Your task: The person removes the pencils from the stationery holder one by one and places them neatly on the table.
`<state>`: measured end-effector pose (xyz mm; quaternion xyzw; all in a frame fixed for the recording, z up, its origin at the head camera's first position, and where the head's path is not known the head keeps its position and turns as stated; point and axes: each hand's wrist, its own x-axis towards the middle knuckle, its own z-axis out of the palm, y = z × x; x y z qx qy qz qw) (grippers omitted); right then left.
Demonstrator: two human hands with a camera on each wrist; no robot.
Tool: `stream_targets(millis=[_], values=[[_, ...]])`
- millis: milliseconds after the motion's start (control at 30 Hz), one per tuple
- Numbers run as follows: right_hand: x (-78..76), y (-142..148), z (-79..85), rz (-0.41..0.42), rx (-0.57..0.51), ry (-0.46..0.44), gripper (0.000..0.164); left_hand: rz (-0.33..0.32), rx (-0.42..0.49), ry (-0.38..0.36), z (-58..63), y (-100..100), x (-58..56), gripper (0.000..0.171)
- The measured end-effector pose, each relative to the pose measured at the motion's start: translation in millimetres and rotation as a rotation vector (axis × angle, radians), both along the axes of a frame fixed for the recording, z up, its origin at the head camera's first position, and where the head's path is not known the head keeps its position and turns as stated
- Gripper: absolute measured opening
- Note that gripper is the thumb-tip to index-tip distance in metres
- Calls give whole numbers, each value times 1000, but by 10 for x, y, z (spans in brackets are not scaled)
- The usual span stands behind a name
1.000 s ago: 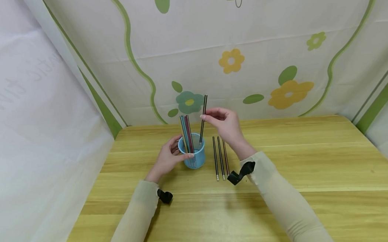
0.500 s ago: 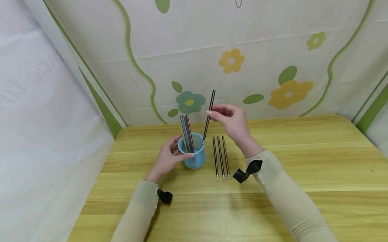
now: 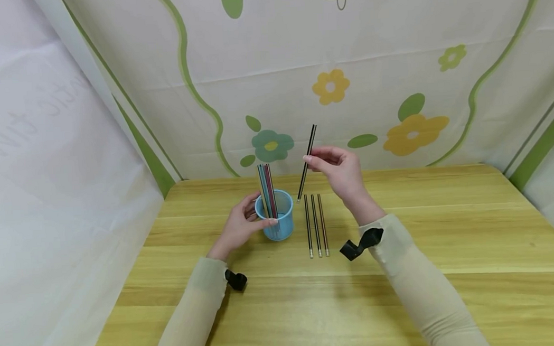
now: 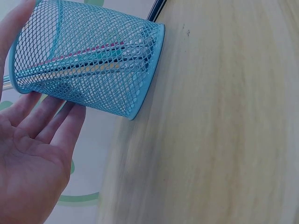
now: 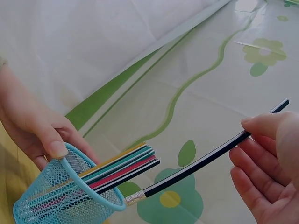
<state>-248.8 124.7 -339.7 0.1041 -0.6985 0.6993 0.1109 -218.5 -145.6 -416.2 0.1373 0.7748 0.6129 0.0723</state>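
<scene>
My left hand (image 3: 238, 227) holds a light blue mesh pencil cup (image 3: 282, 228) by its rim and side, thumb at the front and fingers behind. Several striped pencils (image 5: 122, 170) in yellow, teal, red and black lean inside the cup, eraser ends down in the left wrist view. Between thumb and fingers, my right hand (image 3: 342, 173) pinches a black pencil with pale stripes (image 3: 307, 166), tilted, its eraser end down. That end hangs just outside the cup's right rim, above the table. Three dark pencils (image 3: 315, 226) lie side by side right of the cup, erasers toward me.
The wooden table (image 3: 408, 292) runs back to a white cloth backdrop (image 3: 274, 46) printed with flowers and vines. Another white cloth (image 3: 35, 182) hangs on the left side. Black wrist cameras sit on both sleeves.
My right hand has moved right and slightly up with the pencil, whose lower end has come out of the cup over its right rim. The left hand and cup have stayed in place.
</scene>
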Motion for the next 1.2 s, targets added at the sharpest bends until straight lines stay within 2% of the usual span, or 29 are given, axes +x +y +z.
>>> stream_targets(millis=[333,500,767,1200], values=[[-3,106,-53,-13,29,-10,36,-5,8,-2,17,17,2,86],[9,155,-98,-25,44,-44,34,-8,0,-2,35,21,6,86],[-2,249,-184,-29,60,-104,39,-8,3,-3,23,5,3,85],[25,417,-357,-30,82,-135,41,-10,7,-6,18,1,-2,84]])
